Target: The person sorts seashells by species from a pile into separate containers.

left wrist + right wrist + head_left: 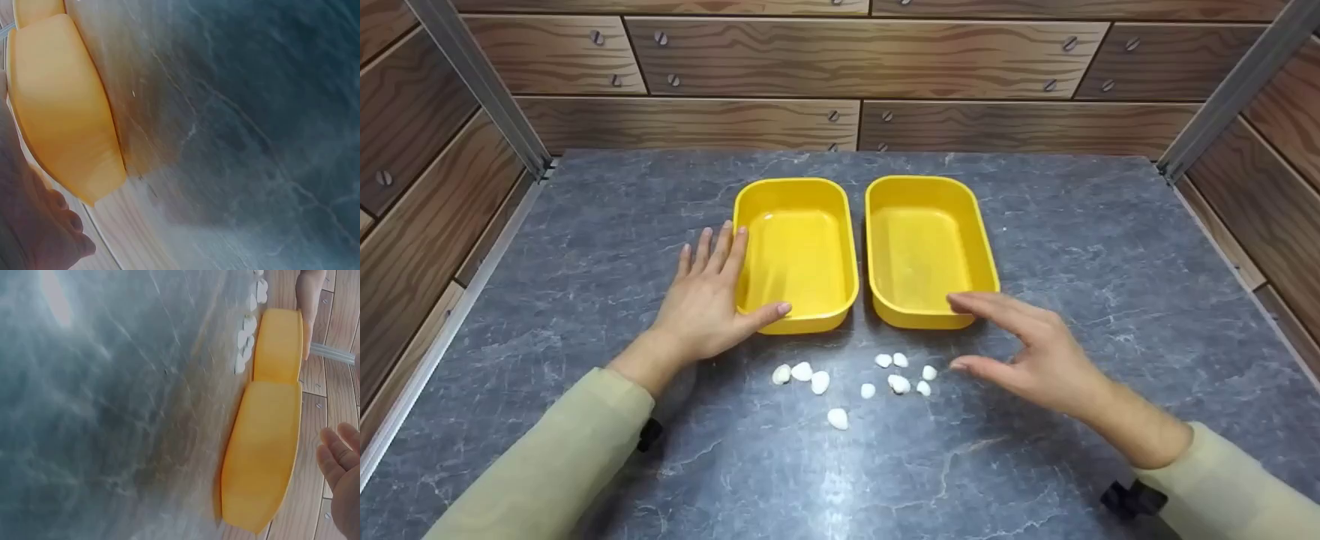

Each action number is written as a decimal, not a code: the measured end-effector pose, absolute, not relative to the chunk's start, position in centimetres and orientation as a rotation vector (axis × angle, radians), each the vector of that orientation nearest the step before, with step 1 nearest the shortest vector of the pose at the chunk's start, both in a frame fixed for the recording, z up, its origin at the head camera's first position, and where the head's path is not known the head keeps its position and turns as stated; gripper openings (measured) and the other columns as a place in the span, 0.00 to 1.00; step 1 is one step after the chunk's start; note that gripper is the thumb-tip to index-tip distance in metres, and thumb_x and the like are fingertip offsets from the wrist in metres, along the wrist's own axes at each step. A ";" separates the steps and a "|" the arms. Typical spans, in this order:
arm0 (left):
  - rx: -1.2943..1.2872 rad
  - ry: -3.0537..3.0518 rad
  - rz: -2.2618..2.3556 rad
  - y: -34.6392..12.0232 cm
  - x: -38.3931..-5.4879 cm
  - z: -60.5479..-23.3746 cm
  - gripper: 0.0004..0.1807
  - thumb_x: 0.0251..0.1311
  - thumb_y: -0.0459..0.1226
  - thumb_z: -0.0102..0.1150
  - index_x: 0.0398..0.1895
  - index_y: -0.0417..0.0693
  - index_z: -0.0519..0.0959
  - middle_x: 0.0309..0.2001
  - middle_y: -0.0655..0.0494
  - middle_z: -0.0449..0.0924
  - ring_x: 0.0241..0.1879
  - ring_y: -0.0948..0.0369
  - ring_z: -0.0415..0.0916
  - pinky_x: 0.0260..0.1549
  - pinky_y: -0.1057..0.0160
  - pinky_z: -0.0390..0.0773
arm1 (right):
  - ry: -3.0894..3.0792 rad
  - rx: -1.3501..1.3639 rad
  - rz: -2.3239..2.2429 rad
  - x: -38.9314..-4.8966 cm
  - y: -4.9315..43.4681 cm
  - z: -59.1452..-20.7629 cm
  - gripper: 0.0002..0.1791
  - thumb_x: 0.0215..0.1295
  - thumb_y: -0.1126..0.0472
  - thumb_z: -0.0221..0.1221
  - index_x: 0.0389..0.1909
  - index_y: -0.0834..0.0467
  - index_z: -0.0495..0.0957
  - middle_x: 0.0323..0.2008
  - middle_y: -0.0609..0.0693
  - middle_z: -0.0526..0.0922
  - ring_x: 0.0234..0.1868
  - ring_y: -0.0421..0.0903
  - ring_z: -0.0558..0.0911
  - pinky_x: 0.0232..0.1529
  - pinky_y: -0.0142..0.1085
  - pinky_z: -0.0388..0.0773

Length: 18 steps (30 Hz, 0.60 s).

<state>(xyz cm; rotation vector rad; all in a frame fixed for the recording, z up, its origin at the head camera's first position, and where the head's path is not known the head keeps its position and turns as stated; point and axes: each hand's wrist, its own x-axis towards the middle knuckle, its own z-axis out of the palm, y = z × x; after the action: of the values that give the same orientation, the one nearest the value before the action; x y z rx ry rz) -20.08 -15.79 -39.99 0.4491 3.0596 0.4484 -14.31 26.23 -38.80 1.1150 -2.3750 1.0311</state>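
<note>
Two yellow rectangular tubs stand side by side with nothing in them in the head view. My left hand (705, 304) lies along the outer side of the left tub (802, 322), fingers straight at its rim and thumb over the near corner. By the near right corner of the right tub (922, 320) is my right hand (1039, 356), its thumb and fingers apart and nothing between them. Several small white shells (899, 384) lie loose on the table in front of the tubs. The right wrist view shows the fingers of the right hand (346, 467) extended beside the tub wall.
A grey marbled tabletop (622, 202) carries everything. Wood-patterned panels (870, 56) rise behind it and at both sides, with a metal post (484, 82) at the back left and another metal post (1230, 90) at the back right.
</note>
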 end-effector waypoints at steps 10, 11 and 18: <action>0.448 3.008 0.539 -15.9 -20.3 -40.5 0.67 0.63 0.77 0.49 0.87 0.45 0.33 0.87 0.48 0.29 0.85 0.45 0.26 0.80 0.42 0.30 | -2.492 1.081 1.185 -13.8 26.1 -40.6 0.31 0.55 0.64 0.80 0.61 0.55 0.85 0.57 0.48 0.88 0.58 0.45 0.86 0.65 0.29 0.75; 0.446 3.006 0.549 -16.0 -20.3 -40.6 0.67 0.63 0.77 0.49 0.87 0.45 0.34 0.87 0.48 0.30 0.85 0.45 0.27 0.80 0.42 0.30 | -2.507 1.082 1.191 -13.8 26.1 -40.8 0.29 0.56 0.64 0.80 0.61 0.55 0.86 0.56 0.47 0.89 0.58 0.45 0.86 0.64 0.28 0.75; 0.432 3.008 0.664 -16.2 -20.4 -40.9 0.71 0.59 0.78 0.54 0.87 0.44 0.35 0.87 0.48 0.34 0.85 0.46 0.32 0.81 0.43 0.33 | -2.662 1.036 1.276 -14.2 26.1 -41.9 0.23 0.63 0.60 0.76 0.59 0.57 0.86 0.53 0.46 0.89 0.53 0.46 0.87 0.58 0.32 0.82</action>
<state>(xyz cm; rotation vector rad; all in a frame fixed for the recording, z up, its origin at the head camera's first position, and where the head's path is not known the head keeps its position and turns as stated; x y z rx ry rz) -20.36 -16.15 -40.93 0.4322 3.0080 0.6645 -14.24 26.06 -41.91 1.0358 -2.6622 1.2762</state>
